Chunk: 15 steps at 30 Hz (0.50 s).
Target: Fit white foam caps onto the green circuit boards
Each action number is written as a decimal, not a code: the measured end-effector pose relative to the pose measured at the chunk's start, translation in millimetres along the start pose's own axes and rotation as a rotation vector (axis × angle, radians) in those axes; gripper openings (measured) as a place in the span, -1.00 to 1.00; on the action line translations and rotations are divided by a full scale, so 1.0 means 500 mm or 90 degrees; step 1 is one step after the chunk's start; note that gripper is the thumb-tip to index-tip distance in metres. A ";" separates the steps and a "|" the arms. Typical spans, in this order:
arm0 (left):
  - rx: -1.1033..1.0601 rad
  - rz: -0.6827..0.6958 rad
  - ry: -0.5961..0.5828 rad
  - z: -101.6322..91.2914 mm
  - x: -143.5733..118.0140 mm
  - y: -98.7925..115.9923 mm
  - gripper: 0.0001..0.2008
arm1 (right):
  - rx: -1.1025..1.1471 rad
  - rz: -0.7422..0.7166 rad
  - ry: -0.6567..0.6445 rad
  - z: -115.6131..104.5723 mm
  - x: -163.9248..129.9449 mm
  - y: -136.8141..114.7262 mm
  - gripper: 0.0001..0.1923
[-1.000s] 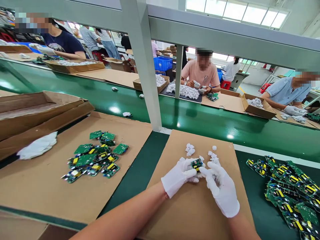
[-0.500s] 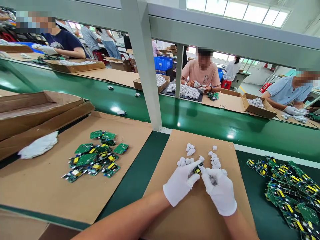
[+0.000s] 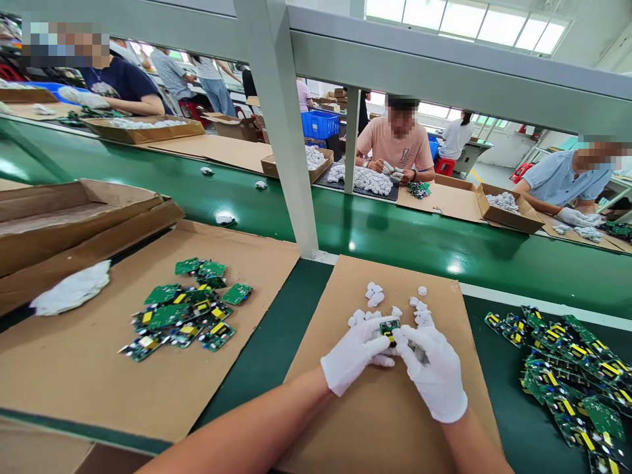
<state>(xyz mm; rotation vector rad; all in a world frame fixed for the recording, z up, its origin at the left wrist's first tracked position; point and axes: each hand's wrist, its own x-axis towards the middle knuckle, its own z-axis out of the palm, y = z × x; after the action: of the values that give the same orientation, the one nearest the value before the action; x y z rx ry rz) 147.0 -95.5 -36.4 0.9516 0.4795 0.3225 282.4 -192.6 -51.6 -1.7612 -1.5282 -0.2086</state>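
Gloved hands meet over the near middle of the cardboard sheet (image 3: pixel 385 408), pinching one small circuit board (image 3: pixel 389 327) between them — the left hand (image 3: pixel 354 355) grips it from the left with thumb and fingers closed on its edge, the right hand (image 3: pixel 432 372) closes on it from the right. The board sits just above the sheet, at the fingertips, with yellow and green parts facing up. Just beyond it lies a scatter of small white plastic pieces (image 3: pixel 376 295), some touching the gloves. The step in hand looks like fitting or handling a single board at the fingertips; whether a white piece is already on it cannot be told. A next move would call for a steady two-handed pinch and fine alignment. More boards lie heaped at the far right (image 3: pixel 567 368) and another pile on the left sheet (image 3: pixel 190 309) — both well apart from the hands. A white cloth (image 3: pixel 72 293) lies far left.
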 end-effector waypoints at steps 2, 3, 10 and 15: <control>-0.002 -0.013 0.001 0.004 0.003 -0.002 -0.65 | -0.026 -0.024 0.001 0.005 0.001 -0.004 -0.87; 0.004 -0.008 0.003 0.006 0.005 -0.003 -0.66 | -0.040 -0.033 -0.001 0.007 0.002 -0.008 -0.88; 0.053 -0.006 0.022 0.013 0.012 -0.011 -0.60 | 0.016 -0.038 -0.084 0.002 0.014 -0.033 -0.91; 0.068 -0.004 0.016 0.006 0.008 0.007 -0.62 | 0.267 0.127 -0.070 0.001 0.001 -0.013 -0.61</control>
<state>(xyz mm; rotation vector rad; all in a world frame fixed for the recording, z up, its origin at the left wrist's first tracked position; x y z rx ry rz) 151.7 -93.9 -32.9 1.0512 0.5267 0.3064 276.4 -192.1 -49.0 -1.5883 -1.3408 0.2938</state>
